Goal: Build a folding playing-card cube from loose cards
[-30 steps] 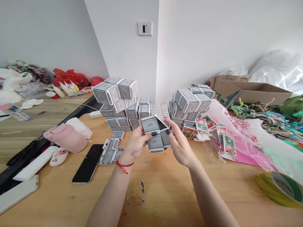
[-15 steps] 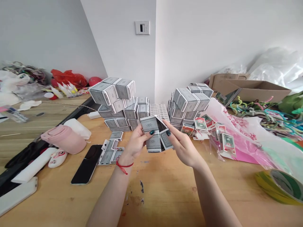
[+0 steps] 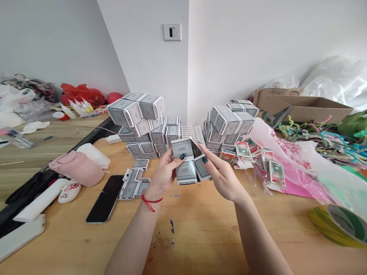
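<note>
Between my two hands is a boxy piece put together from grey-patterned playing cards (image 3: 185,172), held above the table. My left hand (image 3: 166,168) grips its left side, thumb on the front face. On the right side, my right hand (image 3: 222,172) pinches a slanted card panel, and a dark gap shows between that panel and the rest. The fingers behind the piece are hidden. Several loose folded cards (image 3: 133,185) lie left of my left hand. Behind stand stacked card blocks (image 3: 126,110) on the left and more card blocks (image 3: 226,120) on the right.
A black phone (image 3: 105,198), a pink bottle (image 3: 77,168) and a white roll (image 3: 41,200) lie on the left. To the right are card packs (image 3: 275,173), a pink-and-white plastic bag (image 3: 295,156), a tape roll (image 3: 340,225) and a cardboard box (image 3: 312,109).
The held card piece has shifted and tilted very slightly, and the gap by its right panel looks a little wider. Both hands keep their grip.
</note>
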Demonstrator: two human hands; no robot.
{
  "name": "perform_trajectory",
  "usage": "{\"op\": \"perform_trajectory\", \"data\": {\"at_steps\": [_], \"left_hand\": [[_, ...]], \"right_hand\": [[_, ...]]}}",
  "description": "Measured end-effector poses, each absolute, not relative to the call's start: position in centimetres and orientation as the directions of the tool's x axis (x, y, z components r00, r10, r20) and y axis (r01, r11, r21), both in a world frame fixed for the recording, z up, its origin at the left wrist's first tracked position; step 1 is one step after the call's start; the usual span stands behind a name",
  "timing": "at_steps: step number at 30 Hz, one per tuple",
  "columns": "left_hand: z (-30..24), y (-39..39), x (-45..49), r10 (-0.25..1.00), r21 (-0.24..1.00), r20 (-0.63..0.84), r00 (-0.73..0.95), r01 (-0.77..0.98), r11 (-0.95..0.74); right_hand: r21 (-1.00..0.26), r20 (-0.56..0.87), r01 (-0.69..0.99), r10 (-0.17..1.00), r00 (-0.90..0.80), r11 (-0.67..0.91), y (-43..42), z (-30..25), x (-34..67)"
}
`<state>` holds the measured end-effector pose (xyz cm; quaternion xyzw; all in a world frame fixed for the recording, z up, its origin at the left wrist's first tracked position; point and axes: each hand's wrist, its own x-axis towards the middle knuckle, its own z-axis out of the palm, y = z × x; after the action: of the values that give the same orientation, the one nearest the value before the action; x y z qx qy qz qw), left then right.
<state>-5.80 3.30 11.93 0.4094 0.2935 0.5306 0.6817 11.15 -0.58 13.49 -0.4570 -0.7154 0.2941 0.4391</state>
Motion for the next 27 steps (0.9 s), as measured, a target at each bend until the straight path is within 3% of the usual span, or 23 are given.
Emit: {"op": "perform_trajectory", "data": {"at_steps": [7, 11, 21, 27], "left_hand": [[12.3, 2.2, -4.8, 0.942, 0.898, 0.039, 0.333, -0.425, 0.113], [11.8, 1.8, -3.7, 0.967, 0.915, 0.083, 0.243, -0.402, 0.022], [11.5, 2.1, -3.7, 0.984, 0.944, 0.139, 0.110, -0.315, -0.098], [11.8, 2.4, -4.1, 0.981, 0.925, 0.126, 0.149, -0.375, -0.062]], "right_hand": [[-0.689, 0.481, 0.612, 0.877, -0.015, 0.388, -0.4, 12.9, 9.8], [-0.659, 0.509, 0.671, 0.858, 0.066, 0.340, -0.5, 12.9, 9.1], [-0.721, 0.465, 0.593, 0.885, 0.032, 0.358, -0.4, 12.8, 9.4], [-0.777, 0.424, 0.519, 0.906, 0.014, 0.356, -0.9, 13.5, 9.8]]}}
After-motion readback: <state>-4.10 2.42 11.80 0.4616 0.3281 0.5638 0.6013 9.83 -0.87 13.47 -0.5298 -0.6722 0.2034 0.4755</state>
